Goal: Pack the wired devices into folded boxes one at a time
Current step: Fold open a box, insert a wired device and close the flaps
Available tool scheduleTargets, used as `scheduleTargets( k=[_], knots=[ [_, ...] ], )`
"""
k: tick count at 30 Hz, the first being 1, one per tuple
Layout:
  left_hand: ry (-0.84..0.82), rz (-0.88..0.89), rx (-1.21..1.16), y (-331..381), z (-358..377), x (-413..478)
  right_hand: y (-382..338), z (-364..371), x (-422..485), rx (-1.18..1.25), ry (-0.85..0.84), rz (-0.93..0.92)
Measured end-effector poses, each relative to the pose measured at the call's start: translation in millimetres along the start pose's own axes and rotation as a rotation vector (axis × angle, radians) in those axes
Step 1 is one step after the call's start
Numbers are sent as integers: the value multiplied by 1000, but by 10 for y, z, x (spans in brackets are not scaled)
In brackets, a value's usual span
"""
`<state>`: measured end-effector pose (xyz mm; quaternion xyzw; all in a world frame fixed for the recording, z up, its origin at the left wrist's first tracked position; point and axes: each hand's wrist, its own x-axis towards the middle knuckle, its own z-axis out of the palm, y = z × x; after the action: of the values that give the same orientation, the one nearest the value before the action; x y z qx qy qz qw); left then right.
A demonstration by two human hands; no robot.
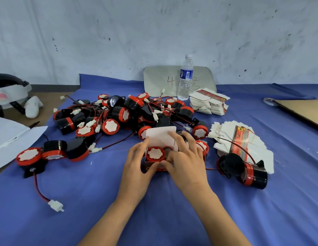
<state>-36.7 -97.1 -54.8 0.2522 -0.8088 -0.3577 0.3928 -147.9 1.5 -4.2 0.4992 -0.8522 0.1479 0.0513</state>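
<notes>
Left hand clamped on the near-left corner of the folded box, thumb across the red front wall, fingers up the left side. Right hand closed over the box's right half, thumb on the front wall just beside the other thumb, fingers draped across the right edge toward the raised white lid flap; what lies under those fingers, hidden.

Underneath everything, blue cloth spread over the work surface. Behind the box and nearly touching it, a tangled pile of wired devices, black bodies, red rims, red-and-black leads with white plugs. To the right, a fan of flat box blanks, with a second stack of blanks further back near a water bottle. Beside the fan, one loose device lying on its side.

Box at mid-cloth, upright, lid open. Inside, in the left part, the wired device, white-and-red face up.

Judged step: seating one device and stowing its lead, lid not yet shut. Roughly the middle of one packing cycle, with most of the pile left to do.

Next move, by this reading: needs the lead and plug fully below the rim, then the flap folded forward and its tongue tucked behind the front wall, with one hand steadying the box.
</notes>
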Motion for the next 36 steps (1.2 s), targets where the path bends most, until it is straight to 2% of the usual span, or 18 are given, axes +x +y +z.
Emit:
scheduleTargets(
  k=[4, 7, 9, 11, 13, 17, 23, 26, 34, 36],
  knots=[
    [-103, 5, 53, 10, 33, -16, 15, 30, -6, -31, -2, 23],
    [-139, -11, 91, 4, 48, -10, 24, 74, -4, 39, -24, 13],
    [-138, -18, 105, 18, 38, 2, 36, 118, -1, 208, 26, -36],
    [-123, -20, 101, 37, 28, 8, 21, 129, -2, 398, 159, -70],
    [-103, -17, 113, 48, 25, 8, 10, 139, 5, 482, 256, -36],
    [-81, -8, 128, 50, 29, 9, 36, 187, 26, 588, 223, 63],
    [-31, 61, 150, 65, 34, -3, 40, 210, 36, 525, 198, -21],
    [-9, 85, 199, 87, 31, -8, 41, 241, 53, 495, 112, -17],
    [-83, 134, 444, 125, 47, -14, 11, 213, 73, 327, 52, 4],
    [-124, 157, 441, 134, 53, -14, 3, 209, 78, 323, 55, -4]
  ],
)
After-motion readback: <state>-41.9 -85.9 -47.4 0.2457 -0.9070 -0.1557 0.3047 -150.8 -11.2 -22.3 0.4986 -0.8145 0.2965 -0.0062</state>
